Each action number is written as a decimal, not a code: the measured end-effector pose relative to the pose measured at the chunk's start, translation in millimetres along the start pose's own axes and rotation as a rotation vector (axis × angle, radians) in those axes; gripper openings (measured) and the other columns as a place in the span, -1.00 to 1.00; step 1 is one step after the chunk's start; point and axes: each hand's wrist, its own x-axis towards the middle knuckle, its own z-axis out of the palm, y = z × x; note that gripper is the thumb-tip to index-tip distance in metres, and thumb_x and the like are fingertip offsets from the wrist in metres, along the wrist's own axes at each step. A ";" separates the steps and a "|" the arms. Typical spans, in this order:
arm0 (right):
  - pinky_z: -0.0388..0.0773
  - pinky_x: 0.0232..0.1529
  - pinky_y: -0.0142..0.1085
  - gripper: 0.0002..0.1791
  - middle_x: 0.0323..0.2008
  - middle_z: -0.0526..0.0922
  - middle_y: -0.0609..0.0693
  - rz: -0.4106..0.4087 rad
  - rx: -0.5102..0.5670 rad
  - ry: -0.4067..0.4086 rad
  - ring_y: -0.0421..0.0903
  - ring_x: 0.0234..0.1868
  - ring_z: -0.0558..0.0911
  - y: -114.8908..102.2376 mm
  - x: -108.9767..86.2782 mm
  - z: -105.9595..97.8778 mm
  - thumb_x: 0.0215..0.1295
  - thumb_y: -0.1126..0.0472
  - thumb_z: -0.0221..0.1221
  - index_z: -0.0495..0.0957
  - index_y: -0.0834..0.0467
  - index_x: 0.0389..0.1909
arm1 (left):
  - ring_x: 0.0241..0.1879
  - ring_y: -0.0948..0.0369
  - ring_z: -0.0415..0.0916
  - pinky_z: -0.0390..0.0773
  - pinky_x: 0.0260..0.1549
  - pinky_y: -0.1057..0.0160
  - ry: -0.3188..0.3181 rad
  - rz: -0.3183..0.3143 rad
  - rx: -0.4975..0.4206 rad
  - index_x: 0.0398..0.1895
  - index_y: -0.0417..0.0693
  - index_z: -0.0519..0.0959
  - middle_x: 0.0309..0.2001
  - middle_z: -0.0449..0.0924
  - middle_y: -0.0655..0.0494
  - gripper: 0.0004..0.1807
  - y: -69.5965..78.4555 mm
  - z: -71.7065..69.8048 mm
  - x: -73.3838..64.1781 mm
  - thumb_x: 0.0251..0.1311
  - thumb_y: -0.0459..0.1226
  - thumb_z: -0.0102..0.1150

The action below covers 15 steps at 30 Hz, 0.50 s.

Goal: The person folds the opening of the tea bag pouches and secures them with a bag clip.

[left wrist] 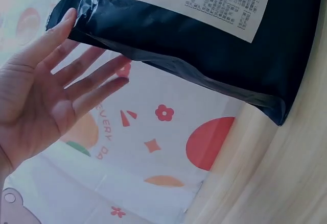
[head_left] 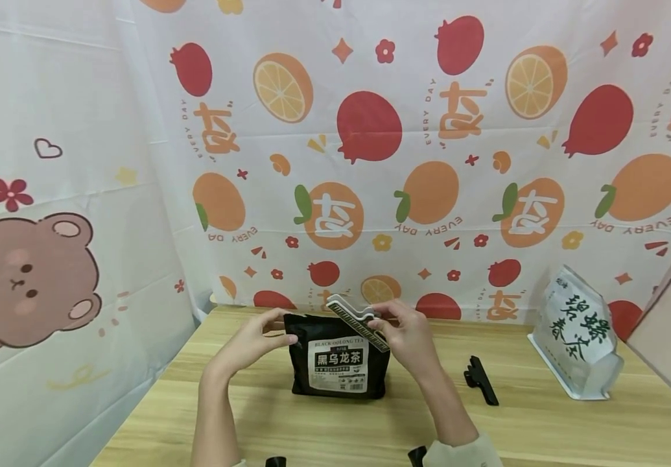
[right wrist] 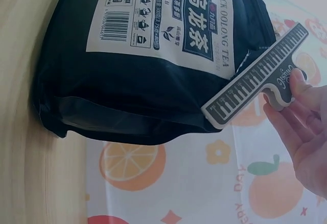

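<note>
**Piano-key clip meets the corner of the black tea bag**

And here we are at the far middle of the wooden table [head_left: 288, 428], where the black tea bag [head_left: 338, 363] stands upright, its "BLACK OOLONG TEA" label facing the near side. On the right, the right hand [head_left: 405, 329] pinches the piano-key clip [head_left: 354, 323] by its handle, thumb on one side, fingers on the other. That clip slants across the bag's top right corner, its lower end over the black front; whether it bites on the bag, I cannot tell. Over on the left, the left hand [head_left: 258, 345] is spread wide, thumb touching the top left corner, the other fingers straight and fanned out.

Right of the bag lies a slim black clip [head_left: 481, 381], and farther right stands a white tea bag [head_left: 574, 337]. Behind it all, on the far side, hangs a fruit-print cloth [head_left: 369, 123].
</note>
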 end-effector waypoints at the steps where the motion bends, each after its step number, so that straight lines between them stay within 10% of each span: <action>1: 0.54 -0.42 -0.42 -0.77 -0.41 0.59 -0.11 -0.010 -0.014 -0.007 -0.23 -0.41 0.58 -0.5 0.6 0.8 -0.08 0.42 0.34 0.63 0.20 -0.33 | 0.20 -0.11 0.22 0.28 0.04 -0.11 -0.014 0.001 -0.014 0.26 -0.17 0.28 0.22 0.27 -0.18 -0.29 -1.2 -0.3 0.0 0.08 -0.07 0.26; 15: 0.52 -0.39 -0.43 -0.79 -0.48 0.53 -0.17 -0.029 -0.150 -0.057 -0.27 -0.43 0.56 -11.0 7.8 4.7 -0.10 0.37 0.37 0.63 0.19 -0.37 | 0.25 -0.20 0.06 0.16 0.11 -0.16 -0.093 0.057 -0.076 0.19 -0.18 0.26 0.26 0.17 -0.20 -0.40 3.0 2.9 0.3 0.11 -0.24 0.26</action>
